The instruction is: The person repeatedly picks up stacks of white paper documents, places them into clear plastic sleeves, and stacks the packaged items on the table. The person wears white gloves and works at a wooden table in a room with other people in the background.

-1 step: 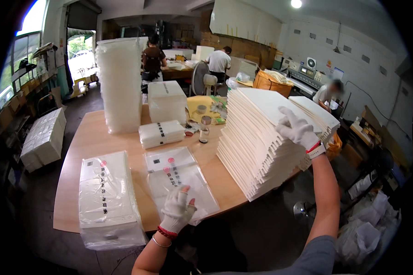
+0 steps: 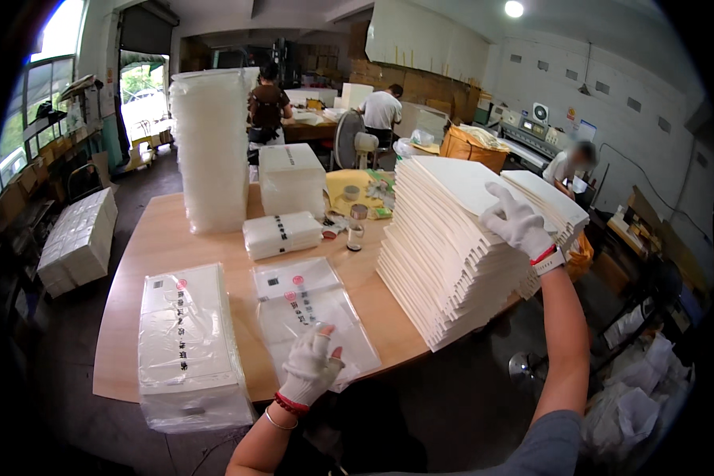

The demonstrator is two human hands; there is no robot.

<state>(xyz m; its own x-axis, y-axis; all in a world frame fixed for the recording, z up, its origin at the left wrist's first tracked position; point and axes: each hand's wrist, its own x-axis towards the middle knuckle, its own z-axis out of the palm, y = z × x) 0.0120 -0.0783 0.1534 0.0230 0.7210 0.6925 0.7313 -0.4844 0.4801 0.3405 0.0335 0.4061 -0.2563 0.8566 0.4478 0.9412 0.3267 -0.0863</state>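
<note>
My left hand (image 2: 312,367), in a white glove with bare fingertips, is over the near end of a clear printed plastic bag (image 2: 325,301) lying on the table. Its thumb and forefinger are apart, with nothing visible between them. My right hand (image 2: 519,224), also gloved in white, is at the top right edge of a tall stack of white paper (image 2: 444,238); its fingers are spread. To the left of the flat bag lies a thick bundle of paper in printed clear plastic (image 2: 184,325).
A tall stack of clear plastic bags (image 2: 210,151), another white stack (image 2: 292,182) and a smaller printed bundle (image 2: 283,236) stand farther back on the wooden table (image 2: 147,238). A glass jar (image 2: 355,236) is near the middle. A fan (image 2: 347,139) and other people are beyond.
The top layer of the plastic bag, raised at its far part before, now lies flatter. Both hands stay almost where they were.
</note>
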